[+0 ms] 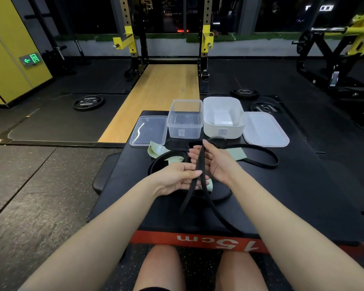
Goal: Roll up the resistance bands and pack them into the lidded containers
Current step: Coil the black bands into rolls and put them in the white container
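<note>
Black rubber runs through the middle of the frame: one black band [197, 177] is lifted off the counter [281, 196], its two strands hanging down toward the lower centre, where they trail over the counter's near edge above a red strip printed "15cm". The left hand [176, 178], lower centre, pinches the doubled strands between thumb and fingers. The right hand [212, 162], just above and to the right, has its palm turned up and its fingers loosely curved round the upper stretch of the same band, whose top end rises past the fingertips.

Judging by this, the step in hand is gathering the band and lining up its strands before rolling; no coil has been started yet. The next move calls for folding the top end over and winding it tight, with the left hand feeding slack so the strands stay flat and stacked.

Beyond the hands, more bands lie loose on the counter: green bands [233, 154] partly under the hands and to their left, and other black loops, one [260, 160] stretching out to the right of centre.

Farther up, in a row across the middle of the frame, stand a clear lid [148, 130], a clear tub [185, 120], a white tub [224, 118] and a white lid [265, 129]. Both tubs are open and look empty, so nothing seems packed so far.
</note>
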Tool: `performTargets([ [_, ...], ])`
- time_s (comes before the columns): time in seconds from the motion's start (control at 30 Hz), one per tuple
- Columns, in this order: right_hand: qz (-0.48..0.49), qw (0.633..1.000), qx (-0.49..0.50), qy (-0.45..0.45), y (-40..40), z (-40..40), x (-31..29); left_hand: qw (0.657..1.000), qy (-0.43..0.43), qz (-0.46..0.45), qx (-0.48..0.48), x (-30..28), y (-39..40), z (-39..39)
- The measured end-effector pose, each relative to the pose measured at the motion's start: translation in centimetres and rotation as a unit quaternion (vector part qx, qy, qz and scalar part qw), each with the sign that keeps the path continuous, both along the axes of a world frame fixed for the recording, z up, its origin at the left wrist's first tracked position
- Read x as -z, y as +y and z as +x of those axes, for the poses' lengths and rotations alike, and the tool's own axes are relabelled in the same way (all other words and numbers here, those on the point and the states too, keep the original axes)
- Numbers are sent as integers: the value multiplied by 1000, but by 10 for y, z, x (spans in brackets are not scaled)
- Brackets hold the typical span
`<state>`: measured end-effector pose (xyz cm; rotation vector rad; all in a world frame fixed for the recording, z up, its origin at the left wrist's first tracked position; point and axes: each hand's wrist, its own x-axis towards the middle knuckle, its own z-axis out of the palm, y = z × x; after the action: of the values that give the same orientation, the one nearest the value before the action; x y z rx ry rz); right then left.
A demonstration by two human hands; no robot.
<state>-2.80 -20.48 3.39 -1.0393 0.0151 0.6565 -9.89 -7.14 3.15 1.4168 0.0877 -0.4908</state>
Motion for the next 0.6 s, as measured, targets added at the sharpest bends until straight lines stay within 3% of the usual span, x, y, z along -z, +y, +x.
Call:
performTargets([
  [0.17,-7,998,-33,-52,-9,-7,2,999,30,16,20,6,11,-3],
  [0.27,-2,996,-67,-60,-14,-9,-1,997,64,-27,-42,7,19,-1],
  [0.4,-36,980,-166,-105,-18,-18,-5,986,93,-77,-117,1,18,5],
  [0.6,-83,932,-336,-108,-21,-30,0,983,106,-110,-103,-15,6,13],
])
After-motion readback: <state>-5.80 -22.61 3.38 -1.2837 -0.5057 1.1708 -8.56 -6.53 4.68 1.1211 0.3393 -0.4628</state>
